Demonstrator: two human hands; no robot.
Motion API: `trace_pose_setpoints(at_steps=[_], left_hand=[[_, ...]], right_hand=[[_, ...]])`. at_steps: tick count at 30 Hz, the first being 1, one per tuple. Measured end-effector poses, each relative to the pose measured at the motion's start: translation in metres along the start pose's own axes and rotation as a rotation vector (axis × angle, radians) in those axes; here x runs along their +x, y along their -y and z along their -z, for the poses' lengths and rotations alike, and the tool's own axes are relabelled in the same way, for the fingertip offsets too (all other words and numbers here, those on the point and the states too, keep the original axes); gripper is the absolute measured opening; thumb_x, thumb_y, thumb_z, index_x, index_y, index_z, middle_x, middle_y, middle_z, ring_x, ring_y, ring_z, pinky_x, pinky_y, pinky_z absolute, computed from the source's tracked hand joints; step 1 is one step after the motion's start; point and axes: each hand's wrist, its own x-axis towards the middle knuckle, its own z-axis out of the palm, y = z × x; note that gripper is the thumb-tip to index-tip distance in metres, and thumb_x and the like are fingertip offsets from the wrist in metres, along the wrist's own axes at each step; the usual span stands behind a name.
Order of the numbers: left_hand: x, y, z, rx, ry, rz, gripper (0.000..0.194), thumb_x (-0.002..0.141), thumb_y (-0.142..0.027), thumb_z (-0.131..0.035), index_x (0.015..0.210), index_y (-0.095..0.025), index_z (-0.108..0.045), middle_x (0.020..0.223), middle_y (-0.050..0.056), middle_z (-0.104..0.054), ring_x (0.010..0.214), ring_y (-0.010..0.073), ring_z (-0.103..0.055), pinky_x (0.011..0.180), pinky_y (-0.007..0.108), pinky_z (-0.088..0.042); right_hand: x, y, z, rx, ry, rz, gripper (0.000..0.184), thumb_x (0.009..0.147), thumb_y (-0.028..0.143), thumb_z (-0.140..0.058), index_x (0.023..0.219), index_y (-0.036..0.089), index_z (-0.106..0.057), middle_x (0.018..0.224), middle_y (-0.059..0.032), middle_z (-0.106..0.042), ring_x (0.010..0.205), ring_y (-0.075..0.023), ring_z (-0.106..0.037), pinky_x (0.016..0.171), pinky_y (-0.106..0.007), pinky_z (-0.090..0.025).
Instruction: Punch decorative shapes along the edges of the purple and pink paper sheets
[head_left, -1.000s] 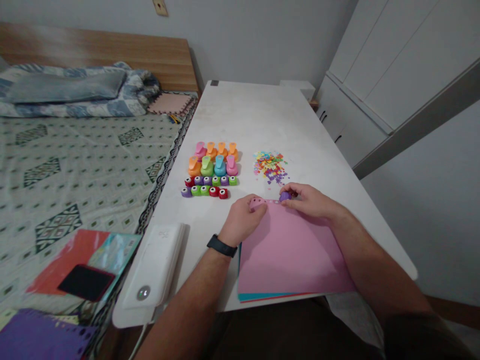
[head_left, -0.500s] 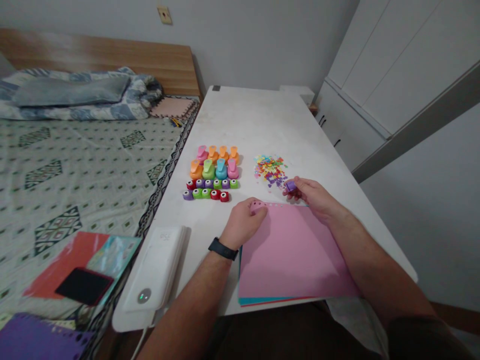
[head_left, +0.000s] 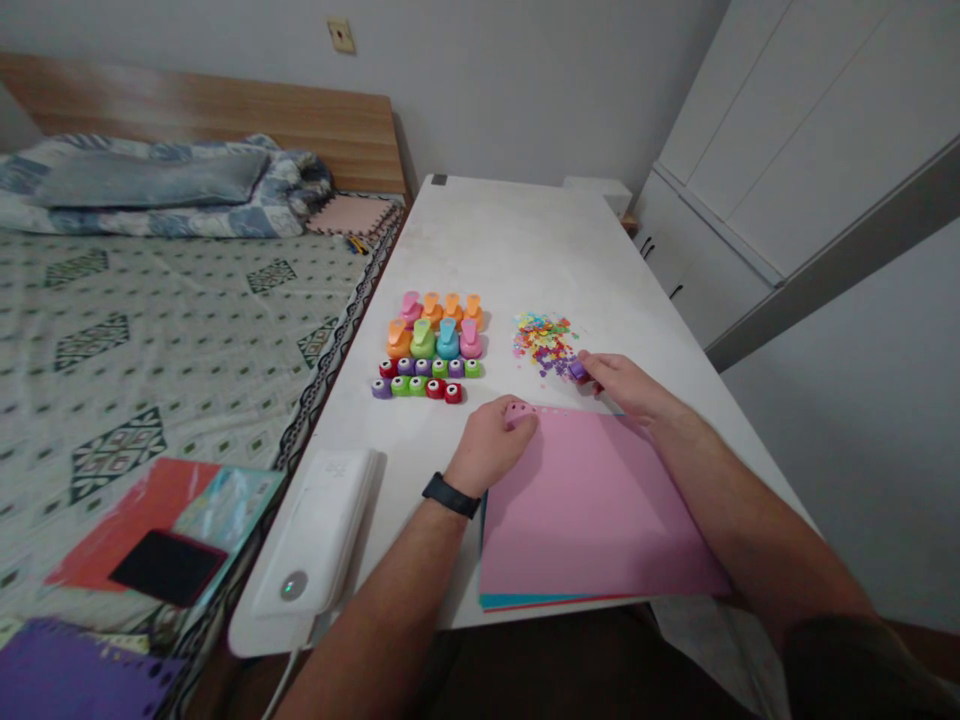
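Observation:
My left hand (head_left: pixel 495 438) pinches the top left corner of a pink paper sheet (head_left: pixel 592 510), whose upper edge has a row of punched holes. Blue and red sheets show beneath the pink one. My right hand (head_left: pixel 611 378) is closed around a small purple craft punch (head_left: pixel 577 370), just beyond the paper's top edge. The punch is right by the near side of a pile of colourful paper cutouts (head_left: pixel 544 340), where purple pieces lie. Part of the punch is hidden by my fingers.
Rows of large craft punches (head_left: pixel 435 325) and small punches (head_left: pixel 420 378) stand left of the cutouts. A white power bank (head_left: pixel 315 530) with a cable lies at the table's left edge. On the bed are a dark phone-like slab (head_left: pixel 169 567) and a purple punched sheet (head_left: pixel 75 670).
My right hand has tilted the purple punch down and brought it nearer the purple cutouts. My left hand keeps its hold on the paper corner. The view has shifted slightly.

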Motion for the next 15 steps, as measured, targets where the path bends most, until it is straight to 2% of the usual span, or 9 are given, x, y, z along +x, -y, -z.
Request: trace_pose_setpoints(at_steps=[7, 13, 15], left_hand=[[0.0004, 0.0000, -0.0004, 0.000, -0.003, 0.013, 0.018, 0.088, -0.031, -0.057, 0.092, -0.019, -0.070, 0.085, 0.002, -0.073, 0.076, 0.0169, -0.062, 0.067, 0.025, -0.041], [0.0003, 0.0007, -0.0007, 0.005, -0.001, 0.015, 0.017, 0.087, -0.030, -0.058, 0.093, -0.019, -0.070, 0.089, 0.003, -0.074, 0.078, 0.0170, -0.063, 0.067, 0.025, -0.041], [0.0004, 0.0007, -0.0006, 0.007, 0.001, 0.017, 0.017, 0.087, -0.030, -0.058, 0.092, -0.019, -0.070, 0.088, 0.002, -0.074, 0.079, 0.0171, -0.063, 0.067, 0.025, -0.040]], right_hand=[[0.0016, 0.0008, 0.0014, -0.055, 0.007, 0.025, 0.049, 0.088, 0.063, -0.060, 0.097, 0.018, -0.075, 0.091, -0.0074, -0.072, 0.075, -0.0162, -0.057, 0.060, -0.026, -0.040], [0.0011, -0.0016, 0.0060, -0.086, -0.027, 0.029, 0.044, 0.089, 0.058, -0.061, 0.104, 0.018, -0.073, 0.085, -0.0064, -0.071, 0.073, -0.0160, -0.058, 0.058, -0.026, -0.040], [0.0005, -0.0026, 0.0075, -0.093, -0.038, 0.008, 0.044, 0.089, 0.058, -0.060, 0.101, 0.018, -0.073, 0.082, -0.0063, -0.070, 0.071, -0.0158, -0.058, 0.058, -0.026, -0.041]])
